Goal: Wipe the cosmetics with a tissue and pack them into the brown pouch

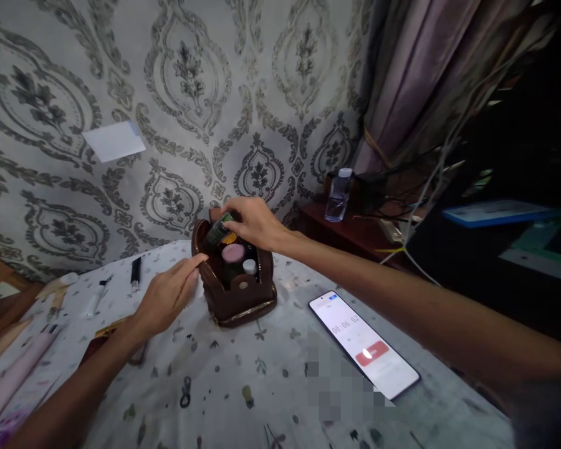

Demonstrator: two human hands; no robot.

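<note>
A brown zip bag (243,298) stands unzipped on the patterned tablecloth. Inside it I see a pink round lid (233,252), a small white cap (249,267) and something yellow (230,238). My right hand (256,223) reaches over the far side of the bag, its fingers closed around a dark green cylindrical container (219,229) tilted in the opening. The container's lower end is partly hidden in the bag. On the near left, my left hand (171,296) pinches the bag's rim between thumb and fingers.
A phone (364,343) showing a timer lies right of the bag, under my right forearm. To the left lie a black tube (136,273), a small clear-and-white tube (96,298) and a pink long item (21,368). A water bottle (339,196) stands on a dark red surface behind.
</note>
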